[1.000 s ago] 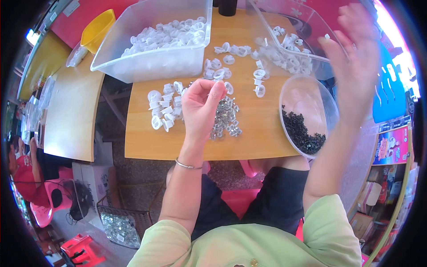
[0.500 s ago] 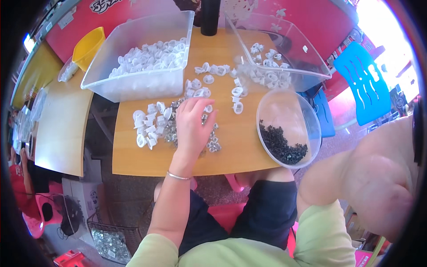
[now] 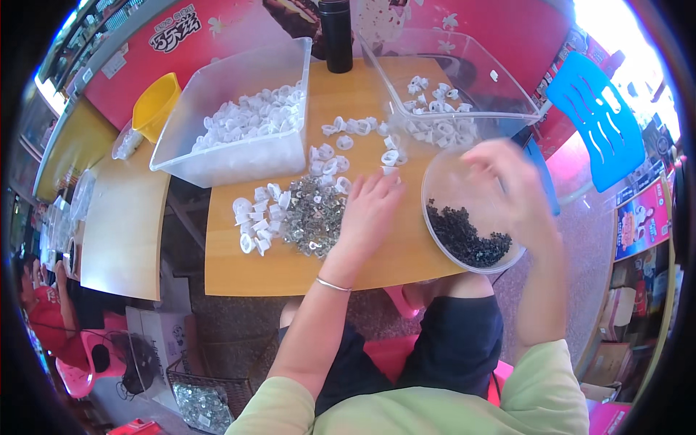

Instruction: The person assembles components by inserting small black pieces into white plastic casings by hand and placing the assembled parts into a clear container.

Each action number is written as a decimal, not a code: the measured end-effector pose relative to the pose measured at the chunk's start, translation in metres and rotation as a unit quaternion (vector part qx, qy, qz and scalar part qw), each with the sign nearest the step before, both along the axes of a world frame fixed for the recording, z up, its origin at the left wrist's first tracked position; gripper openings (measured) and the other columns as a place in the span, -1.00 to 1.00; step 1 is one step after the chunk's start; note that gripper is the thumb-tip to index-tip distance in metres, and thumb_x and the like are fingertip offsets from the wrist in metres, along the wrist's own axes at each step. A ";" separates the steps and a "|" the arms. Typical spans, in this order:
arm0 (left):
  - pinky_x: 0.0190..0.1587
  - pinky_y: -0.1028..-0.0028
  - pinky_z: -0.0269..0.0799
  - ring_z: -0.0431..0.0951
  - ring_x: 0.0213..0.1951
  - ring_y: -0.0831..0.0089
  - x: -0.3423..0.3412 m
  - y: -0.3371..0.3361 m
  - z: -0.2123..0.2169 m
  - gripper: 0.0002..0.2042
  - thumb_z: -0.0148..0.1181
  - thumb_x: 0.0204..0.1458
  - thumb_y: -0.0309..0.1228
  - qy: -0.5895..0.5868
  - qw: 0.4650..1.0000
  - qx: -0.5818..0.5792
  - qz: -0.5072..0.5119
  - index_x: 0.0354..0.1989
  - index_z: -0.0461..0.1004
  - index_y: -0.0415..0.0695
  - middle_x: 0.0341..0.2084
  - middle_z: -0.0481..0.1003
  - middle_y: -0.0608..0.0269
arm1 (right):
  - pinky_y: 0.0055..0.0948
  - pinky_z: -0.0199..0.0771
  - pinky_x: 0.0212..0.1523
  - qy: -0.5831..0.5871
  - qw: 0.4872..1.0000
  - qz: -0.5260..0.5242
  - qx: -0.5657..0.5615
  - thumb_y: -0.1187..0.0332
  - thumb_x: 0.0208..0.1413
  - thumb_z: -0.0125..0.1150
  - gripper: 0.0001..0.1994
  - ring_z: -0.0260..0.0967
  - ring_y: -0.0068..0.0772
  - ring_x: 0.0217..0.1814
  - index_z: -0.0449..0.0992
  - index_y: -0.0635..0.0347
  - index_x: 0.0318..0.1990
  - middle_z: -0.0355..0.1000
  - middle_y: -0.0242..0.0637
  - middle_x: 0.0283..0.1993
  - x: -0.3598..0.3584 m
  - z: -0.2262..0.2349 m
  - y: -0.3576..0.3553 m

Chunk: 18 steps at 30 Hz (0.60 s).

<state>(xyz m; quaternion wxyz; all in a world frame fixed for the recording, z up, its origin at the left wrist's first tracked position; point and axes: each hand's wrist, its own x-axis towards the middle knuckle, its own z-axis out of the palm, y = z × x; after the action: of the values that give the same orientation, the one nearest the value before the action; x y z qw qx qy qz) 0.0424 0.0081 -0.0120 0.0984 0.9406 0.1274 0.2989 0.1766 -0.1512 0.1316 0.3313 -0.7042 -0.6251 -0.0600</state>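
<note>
At ten o'clock on your wood-toned tabletop (image 3: 395, 254), twelve being the far edge, a frosted bin (image 3: 235, 165) is holding a heap of white ring-shaped fittings (image 3: 250, 119), its high walls probably keeping the bulk from spilling. Toward eight, a loose cluster of fittings (image 3: 254, 221) is lying beside a pile of small shiny pieces (image 3: 312, 221), both seemingly placed for short reaches. Right of that pile, your left hand (image 3: 370, 210) is lying low, fingers extended, tips at a single white fitting (image 3: 390, 171); the thumb is hiding, so you cannot tell whether they are pinching it. At one, a clear bin (image 3: 500, 125) is holding more fittings, likely separating them. At three, a round tub (image 3: 429, 217) is corralling tiny black parts (image 3: 467, 239); above it your right hand (image 3: 507, 177) is blurring, fingers bent, any grip impossible to tell.
</note>
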 end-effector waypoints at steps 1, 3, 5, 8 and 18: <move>0.09 0.21 0.17 0.32 0.02 0.20 0.005 -0.004 -0.003 -0.70 -0.03 -0.11 -0.54 0.015 1.000 0.002 -0.005 -0.13 0.41 -0.12 -0.06 0.36 0.17 | -0.30 0.31 -0.07 -0.040 0.997 0.027 -0.066 0.32 0.05 0.06 -0.77 0.32 -0.17 -0.10 0.37 0.19 -0.15 0.31 -0.15 -0.09 0.014 -0.026 0.001; 0.05 0.24 0.21 0.34 -0.01 0.23 0.006 -0.008 0.002 -0.73 -0.01 -0.13 -0.54 0.034 0.999 -0.019 0.002 -0.19 0.44 -0.14 -0.10 0.38 0.18 | -0.19 0.27 -0.01 -0.054 0.985 0.017 -0.161 0.29 0.04 0.08 -0.74 0.27 -0.08 -0.01 0.38 0.17 -0.12 0.28 -0.12 -0.01 0.026 -0.069 -0.001; 0.01 0.28 0.25 0.36 -0.04 0.25 0.007 -0.009 0.004 -0.76 0.02 -0.15 -0.54 0.051 0.998 -0.045 0.006 -0.24 0.47 -0.15 -0.14 0.40 0.19 | -0.21 0.28 -0.01 -0.054 0.978 0.014 -0.200 0.30 0.01 0.09 -0.74 0.27 -0.08 -0.02 0.40 0.16 -0.13 0.30 -0.13 -0.05 0.029 -0.086 -0.007; -0.08 0.33 0.33 0.41 -0.12 0.25 0.002 -0.002 0.002 -0.81 0.04 -0.19 -0.58 0.077 0.993 -0.083 0.015 -0.35 0.50 -0.17 -0.27 0.45 0.21 | -0.24 0.33 -0.09 -0.051 0.977 0.059 -0.198 0.36 -0.04 0.13 -0.78 0.33 -0.09 -0.12 0.43 0.16 -0.20 0.35 -0.17 -0.15 0.031 -0.094 -0.007; -0.29 0.60 0.43 0.51 -0.35 0.54 -0.027 0.017 0.021 -0.87 0.06 0.07 -0.46 -0.203 0.687 -0.690 -0.105 -0.26 0.42 -0.24 -0.33 0.49 0.21 | -0.42 0.37 -0.33 0.128 0.974 -0.039 -0.180 0.51 -0.14 0.18 -0.88 0.40 -0.27 -0.37 0.50 0.25 -0.37 0.43 -0.19 -0.40 0.030 -0.090 -0.013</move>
<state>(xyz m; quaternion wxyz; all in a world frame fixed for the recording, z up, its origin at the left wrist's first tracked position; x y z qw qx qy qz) 0.0158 0.0251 0.0090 0.7740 0.5307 0.1747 0.2979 0.2063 -0.1647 0.0413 0.2735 -0.7779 -0.5503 0.1314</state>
